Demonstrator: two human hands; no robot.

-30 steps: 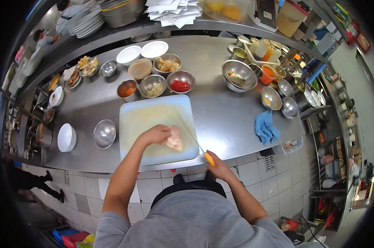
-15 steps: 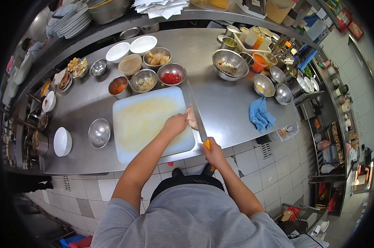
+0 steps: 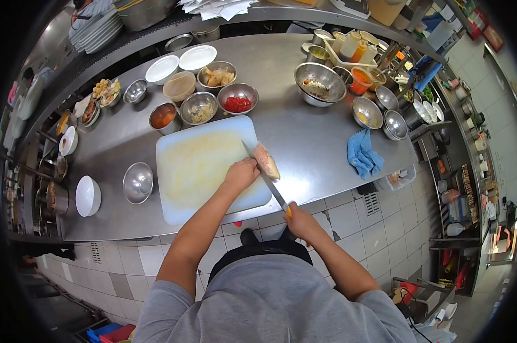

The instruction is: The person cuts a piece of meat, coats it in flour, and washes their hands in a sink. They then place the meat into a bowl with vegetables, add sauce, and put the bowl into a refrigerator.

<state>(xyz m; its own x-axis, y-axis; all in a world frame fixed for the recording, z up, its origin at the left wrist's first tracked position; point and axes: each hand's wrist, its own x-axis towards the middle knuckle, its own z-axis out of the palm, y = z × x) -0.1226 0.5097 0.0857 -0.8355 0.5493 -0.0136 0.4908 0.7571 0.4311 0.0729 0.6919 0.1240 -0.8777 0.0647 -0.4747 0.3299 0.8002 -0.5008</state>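
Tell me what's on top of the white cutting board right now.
On the cutting board: the left hand holding a piece of meat at its right edge, knife against it. Whatever's under the hand is hidden.

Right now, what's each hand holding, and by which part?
Right hand grips the knife by its yellow handle. Left hand presses on the near end of the piece of meat at the cutting board edge.
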